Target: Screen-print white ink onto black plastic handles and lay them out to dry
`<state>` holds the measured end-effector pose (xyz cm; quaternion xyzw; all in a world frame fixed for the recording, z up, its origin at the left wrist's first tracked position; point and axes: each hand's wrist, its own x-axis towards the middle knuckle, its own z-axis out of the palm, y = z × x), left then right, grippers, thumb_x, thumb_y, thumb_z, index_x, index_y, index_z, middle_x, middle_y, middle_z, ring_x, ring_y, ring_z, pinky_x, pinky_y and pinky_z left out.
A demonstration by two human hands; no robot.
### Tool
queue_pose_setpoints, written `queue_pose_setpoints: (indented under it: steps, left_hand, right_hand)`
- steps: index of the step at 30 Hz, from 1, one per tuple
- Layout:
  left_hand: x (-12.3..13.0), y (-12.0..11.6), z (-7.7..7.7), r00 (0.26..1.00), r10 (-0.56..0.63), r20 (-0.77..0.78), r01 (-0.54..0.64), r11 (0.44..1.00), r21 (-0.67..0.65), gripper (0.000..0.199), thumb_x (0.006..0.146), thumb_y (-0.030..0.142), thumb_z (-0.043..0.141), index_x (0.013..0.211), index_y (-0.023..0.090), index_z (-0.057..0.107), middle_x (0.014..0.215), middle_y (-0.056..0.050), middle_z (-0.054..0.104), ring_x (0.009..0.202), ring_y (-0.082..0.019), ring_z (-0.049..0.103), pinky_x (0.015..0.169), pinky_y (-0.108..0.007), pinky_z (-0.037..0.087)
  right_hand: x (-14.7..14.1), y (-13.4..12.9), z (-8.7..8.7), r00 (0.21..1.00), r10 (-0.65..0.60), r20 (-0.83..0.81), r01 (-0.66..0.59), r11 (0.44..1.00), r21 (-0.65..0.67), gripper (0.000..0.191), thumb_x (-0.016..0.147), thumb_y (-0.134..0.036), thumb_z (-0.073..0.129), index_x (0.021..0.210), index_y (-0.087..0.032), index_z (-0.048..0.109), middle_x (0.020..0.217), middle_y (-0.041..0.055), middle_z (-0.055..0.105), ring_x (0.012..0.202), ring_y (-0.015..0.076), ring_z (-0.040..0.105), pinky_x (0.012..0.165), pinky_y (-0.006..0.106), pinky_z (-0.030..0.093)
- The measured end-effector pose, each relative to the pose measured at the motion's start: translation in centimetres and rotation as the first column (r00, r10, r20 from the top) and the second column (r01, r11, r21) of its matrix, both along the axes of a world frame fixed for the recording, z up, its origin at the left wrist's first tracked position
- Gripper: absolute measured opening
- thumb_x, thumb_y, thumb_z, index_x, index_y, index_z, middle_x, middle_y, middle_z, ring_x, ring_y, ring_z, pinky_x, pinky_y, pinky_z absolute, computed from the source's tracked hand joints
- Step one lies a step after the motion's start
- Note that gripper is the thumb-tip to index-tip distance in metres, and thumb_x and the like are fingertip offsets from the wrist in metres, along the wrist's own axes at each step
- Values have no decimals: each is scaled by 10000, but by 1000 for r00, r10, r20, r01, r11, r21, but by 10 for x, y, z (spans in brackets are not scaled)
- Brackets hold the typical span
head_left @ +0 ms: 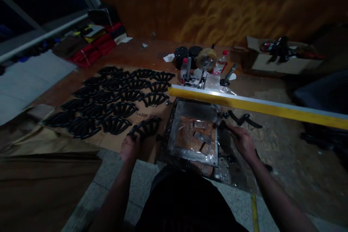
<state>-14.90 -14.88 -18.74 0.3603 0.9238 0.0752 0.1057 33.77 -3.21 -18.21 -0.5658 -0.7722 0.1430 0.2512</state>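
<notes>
Black curved part at your left hand, small dark piece at your right.
Your left hand (130, 146) grips a black, arched, slotted plastic part (145, 127), lying flat on the brown cardboard sheet (114, 141), at the near end of the rows of identical parts (114, 98). Your right hand (243, 142) pinches a small dark piece (223, 125) just beside the right edge of the metal-framed plate (194, 132); shape too dim to tell.

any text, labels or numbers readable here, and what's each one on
Nothing can be read for certain.
Dark print on the cardboard sheet, just past the black curved parts: too blurred to read.
Labels on the red-capped bottles: too small to read.
Roll of tape, black jars and cardboard box: no lettering visible.
Left hand holds a black curved part; right hand rests by the metal frame: no markings.
</notes>
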Motion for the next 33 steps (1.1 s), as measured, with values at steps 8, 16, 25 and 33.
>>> queue_pose_setpoints:
  steps: [8, 16, 25, 33]
  left_hand:
    - [61, 20, -27, 980, -190, -62, 192, 981, 25, 630, 930, 495, 481, 1501, 245, 397, 1564, -148, 382, 1413, -415, 325, 1048, -646, 385]
    - [53, 35, -18, 990, -138, 28, 137, 990, 25, 599, 907, 487, 542, 1433, 202, 512, 1512, -196, 442, 1410, -443, 331, 1069, -623, 366]
    - [18, 39, 42, 743, -229, 629, -273, 755, 597, 529, 656, 546, 794, 1057, 206, 741, 1270, -120, 676, 1266, -364, 537, 1105, -516, 376]
    - [-13, 61, 78, 122, -757, 642, -769, 337, 543, 607, 665, 842, 575, 1016, 370, 723, 1342, 0, 648, 1289, -356, 533, 1042, -630, 394]
  right_hand:
    - [-112, -9, 6, 901, 366, 232, -398, 911, 111, 363, 892, -154, 514, 1175, -224, 730, 1078, 110, 698, 966, 247, 607, 836, 374, 498]
    - [-119, -3, 10, 856, 349, 380, -415, 904, 103, 354, 836, -140, 553, 1136, -168, 739, 1125, 144, 670, 1024, 296, 559, 877, 430, 476]
    - [-111, -7, -8, 881, 337, 331, -397, 908, 132, 390, 846, -154, 517, 1182, -157, 716, 1190, 160, 637, 1091, 298, 548, 919, 423, 498]
    - [-109, -10, -18, 902, 301, 310, -368, 911, 187, 399, 860, -207, 489, 1188, -173, 713, 1184, 149, 646, 1069, 295, 571, 894, 430, 522]
